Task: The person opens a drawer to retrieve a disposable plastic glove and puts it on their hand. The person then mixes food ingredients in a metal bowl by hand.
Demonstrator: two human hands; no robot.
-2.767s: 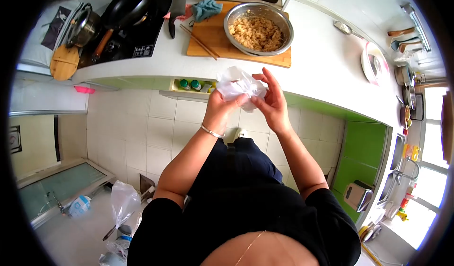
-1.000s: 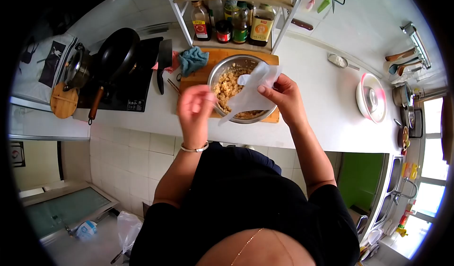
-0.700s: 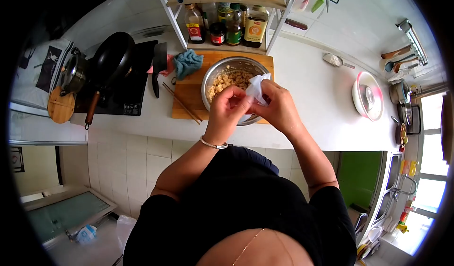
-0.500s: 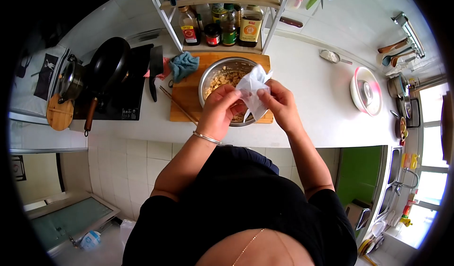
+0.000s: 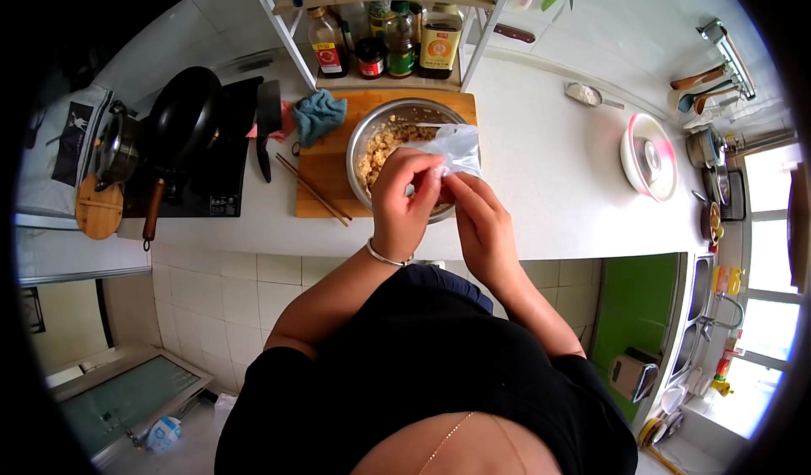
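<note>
Between both hands is a thin, translucent plastic glove (image 5: 458,144), crumpled, its outline only partly clear. My left hand (image 5: 405,192) pinches its near edge between thumb and fingers. My right hand (image 5: 481,222) grips the same edge, with its fingertips close to those of my left. Both hands are over the near side of a metal mixing bowl (image 5: 390,112). A crumbly, light-brown mixture (image 5: 380,147) shows inside, partly hidden by the hands and the plastic. Underneath the bowl lies a wooden cutting board (image 5: 325,158).
Chopsticks (image 5: 314,191) lie on the board's left side, near a blue cloth (image 5: 319,117). A cleaver (image 5: 269,112) and a black frying pan (image 5: 182,120) are further left. Behind stands a rack with bottles (image 5: 439,48). To the right are a scoop of white powder (image 5: 585,95) and a pink-rimmed basin (image 5: 634,158).
My hands have drawn together at the edge of the plastic glove, the right moving left and nearer my body. The glove now spreads out beyond my fingertips. The view has shifted slightly.
</note>
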